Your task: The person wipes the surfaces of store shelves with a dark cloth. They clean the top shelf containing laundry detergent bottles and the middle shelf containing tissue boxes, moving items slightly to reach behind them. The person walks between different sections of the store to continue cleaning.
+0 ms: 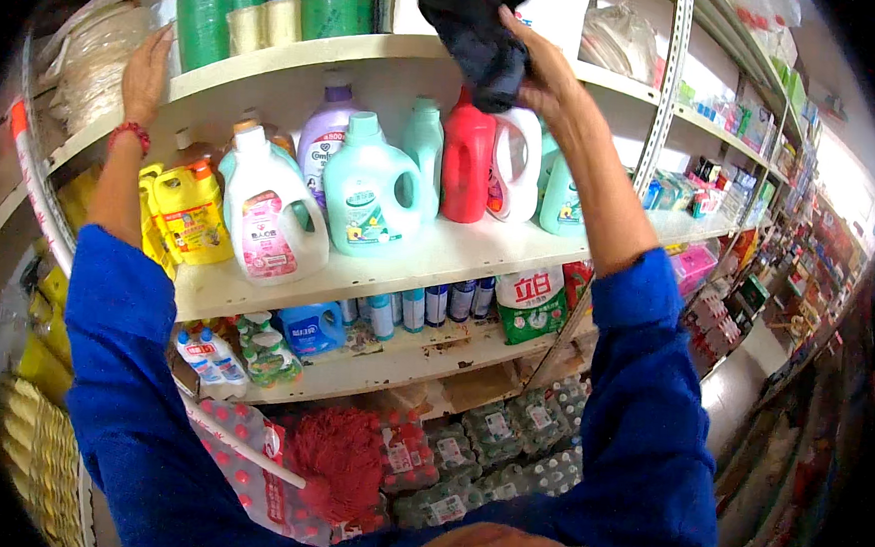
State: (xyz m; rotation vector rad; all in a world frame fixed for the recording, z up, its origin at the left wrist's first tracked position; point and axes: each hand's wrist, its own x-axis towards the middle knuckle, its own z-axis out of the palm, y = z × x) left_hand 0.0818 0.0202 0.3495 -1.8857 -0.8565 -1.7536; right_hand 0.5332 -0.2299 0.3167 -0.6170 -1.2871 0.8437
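My right hand (547, 73) grips a bunched black cloth (478, 39) at the front of the upper shelf (286, 48). The cloth hangs below the shelf's edge, partly in front of a red detergent bottle (465, 159) and a white-handled bottle (523, 158). My left hand (147, 71) is raised at the left end of that shelf, fingers extended, between a plastic-wrapped bundle (93, 76) and green tape rolls (203, 26). It holds nothing that I can see. A red beaded bracelet (130, 136) circles the left wrist.
Large detergent jugs, including a mint-green one (371, 194) and a white one (272, 218), stand on the middle shelf (423, 261). Spray cans (435, 305) line the shelf below. A red mop head (344, 456) leans low before packed bottles. A perforated metal upright (665, 92) stands right.
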